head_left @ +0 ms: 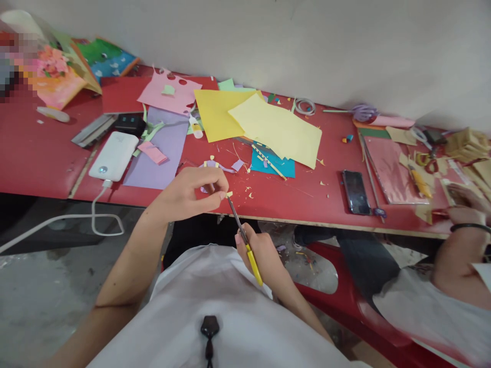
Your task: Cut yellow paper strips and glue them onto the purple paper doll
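Between thumb and forefinger, my left hand (188, 190) pinches a small pale yellow paper piece (229, 194). My right hand (265, 254) is closed around a pair of scissors (253, 265) with yellow handles. Their narrow metal blades point up and left, with the tips at the paper piece; whether they touch it I cannot tell. Past my left hand lies a purple paper cutout (226, 168) with small yellow bits, partly hidden by the hand. Little yellow scraps (250, 194) are scattered on the red table (291, 197) just beyond the blades.
Yellow sheets (282, 130), a purple sheet (157, 148) and a glue bottle (196, 127) lie at the back. A white power bank (114, 156) with a cable sits left, a phone (356, 191) right. Another person's arm (462, 250) reaches over the right end, beside a red chair (326, 286).
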A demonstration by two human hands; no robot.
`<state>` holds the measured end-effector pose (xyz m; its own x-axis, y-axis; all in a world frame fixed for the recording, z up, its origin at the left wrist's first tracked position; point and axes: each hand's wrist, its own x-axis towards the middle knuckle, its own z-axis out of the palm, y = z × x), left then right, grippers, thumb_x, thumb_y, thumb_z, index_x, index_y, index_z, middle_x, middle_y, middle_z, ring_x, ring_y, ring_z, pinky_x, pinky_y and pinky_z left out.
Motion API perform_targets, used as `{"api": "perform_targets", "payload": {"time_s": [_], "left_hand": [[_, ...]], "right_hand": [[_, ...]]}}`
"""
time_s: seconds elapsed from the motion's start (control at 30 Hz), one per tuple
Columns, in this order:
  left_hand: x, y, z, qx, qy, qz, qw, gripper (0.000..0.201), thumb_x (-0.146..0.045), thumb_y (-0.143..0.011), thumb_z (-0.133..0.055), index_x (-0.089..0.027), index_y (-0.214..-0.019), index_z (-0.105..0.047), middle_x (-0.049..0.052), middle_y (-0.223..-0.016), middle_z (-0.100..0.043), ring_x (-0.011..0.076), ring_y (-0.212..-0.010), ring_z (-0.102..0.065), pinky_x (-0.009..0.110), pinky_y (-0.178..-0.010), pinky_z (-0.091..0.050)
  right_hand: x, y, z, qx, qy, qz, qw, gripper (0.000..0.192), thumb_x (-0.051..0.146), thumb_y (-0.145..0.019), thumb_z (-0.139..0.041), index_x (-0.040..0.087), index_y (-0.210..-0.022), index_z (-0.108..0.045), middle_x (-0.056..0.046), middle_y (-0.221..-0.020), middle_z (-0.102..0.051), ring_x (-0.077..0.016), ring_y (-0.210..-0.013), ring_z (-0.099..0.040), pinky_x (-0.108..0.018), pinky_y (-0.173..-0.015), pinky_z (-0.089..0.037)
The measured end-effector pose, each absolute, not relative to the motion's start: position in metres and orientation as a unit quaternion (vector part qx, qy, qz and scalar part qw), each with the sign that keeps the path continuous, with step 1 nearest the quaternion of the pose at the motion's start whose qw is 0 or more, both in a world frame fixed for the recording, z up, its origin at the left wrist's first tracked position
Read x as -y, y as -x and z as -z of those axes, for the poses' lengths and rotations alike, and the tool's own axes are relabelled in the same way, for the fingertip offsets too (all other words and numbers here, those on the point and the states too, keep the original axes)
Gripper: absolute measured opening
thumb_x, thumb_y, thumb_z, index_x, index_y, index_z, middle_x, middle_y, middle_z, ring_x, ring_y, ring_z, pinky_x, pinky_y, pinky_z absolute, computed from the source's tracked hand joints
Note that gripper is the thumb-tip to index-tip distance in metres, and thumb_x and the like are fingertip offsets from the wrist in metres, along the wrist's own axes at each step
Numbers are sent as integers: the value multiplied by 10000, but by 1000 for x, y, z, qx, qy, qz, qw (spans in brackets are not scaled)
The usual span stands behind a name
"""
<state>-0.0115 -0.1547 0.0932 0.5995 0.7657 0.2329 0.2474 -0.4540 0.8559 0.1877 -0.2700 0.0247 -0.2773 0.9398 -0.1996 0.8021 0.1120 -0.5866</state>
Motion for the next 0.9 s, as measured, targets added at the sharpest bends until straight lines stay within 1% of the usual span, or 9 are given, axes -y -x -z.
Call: {"api": "perform_targets", "payload": {"time_s": [0.13, 0.33, 0.47, 0.57, 0.9], "left_hand": [[154, 13, -91, -330, -778, -325, 424, 123, -206, -855, -531, -203, -732, -526, -19, -699, -573, 115, -650, -510, 235, -623, -454], [154, 10, -91, -320, -775, -339, 426, 134, -213, -859, -542, -202, -726, -528, -23, -674, -549, 114, -627, -507, 241, -596, -438], [156, 8, -89, -321, -775, -347, 419, 126, -210, -859, -553, -190, -736, -539, -17, -681, -561, 108, -635, -510, 231, -588, -431], [157, 8, -88, -327, -771, -352, 419, 124, -215, -861, -554, -181, -742, -551, -11, -689, -577, 108, -651, -519, 225, -597, -435], [158, 7, -86, -326, -766, -359, 423, 127, -210, -858, -554, -188, -732, -550, -13, -678, -576, 117, -644, -523, 242, -599, -430]], "right_hand": [[272, -192, -27, 726, 578, -350, 127, 184, 349, -942, -356, 227, -835, -443, 5, -596, -561, -152, -495, -556, -225, -549, -356], [272, -193, -33, 721, 554, -387, 152, 177, 397, -919, -401, 234, -849, -411, 18, -617, -543, -139, -480, -508, -220, -534, -348], [270, -191, -33, 724, 556, -379, 151, 172, 389, -926, -385, 237, -845, -394, 24, -618, -526, -137, -477, -491, -223, -539, -339], [270, -190, -32, 725, 562, -371, 146, 164, 379, -925, -378, 234, -851, -397, 16, -633, -538, -140, -488, -506, -225, -549, -348], [270, -189, -31, 727, 571, -349, 152, 181, 362, -932, -352, 222, -871, -448, 7, -613, -561, -147, -477, -528, -229, -550, -372]]}}
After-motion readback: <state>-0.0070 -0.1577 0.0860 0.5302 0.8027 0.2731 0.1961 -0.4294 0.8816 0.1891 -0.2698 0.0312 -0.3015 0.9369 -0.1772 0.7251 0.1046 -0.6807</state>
